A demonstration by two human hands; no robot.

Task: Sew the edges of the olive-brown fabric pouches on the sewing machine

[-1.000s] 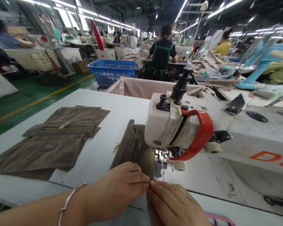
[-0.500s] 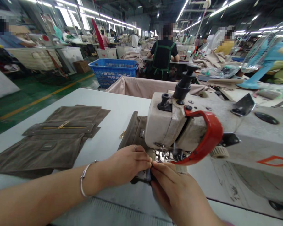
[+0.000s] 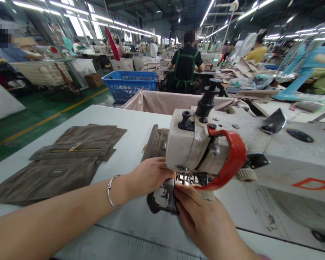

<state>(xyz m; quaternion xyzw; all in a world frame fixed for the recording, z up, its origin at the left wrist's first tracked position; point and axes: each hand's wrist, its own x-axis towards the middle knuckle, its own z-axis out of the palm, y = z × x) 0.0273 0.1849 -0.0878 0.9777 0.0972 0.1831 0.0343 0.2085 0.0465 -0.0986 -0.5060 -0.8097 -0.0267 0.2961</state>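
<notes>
A brown fabric bag piece (image 3: 155, 142) with a small label and a gold zipper pull lies partly hidden behind the head of the sewing machine (image 3: 188, 142). My left hand (image 3: 147, 177), wearing a bracelet, presses its closed fingers on the near end of this piece, left of the presser foot (image 3: 188, 178). Some of its fingertips are hidden by the machine head. My right hand (image 3: 203, 220) is at the front of the presser foot, fingers together and bent by the edge of the metal plate (image 3: 164, 196). What lies between these fingers is hidden.
More brown bag pieces (image 3: 70, 159), one with a gold zipper, lie on the white table (image 3: 121, 151) at left. A red curved guard (image 3: 237, 155) juts from the machine. Behind the table are a pink cloth-lined bin (image 3: 157, 101), a blue basket (image 3: 130, 85) and a seated person (image 3: 186, 65).
The bag piece has shifted away from me under the machine, baring more of the metal plate. My left hand has moved forward with it, apart from my right hand, which stays nearly in place.
</notes>
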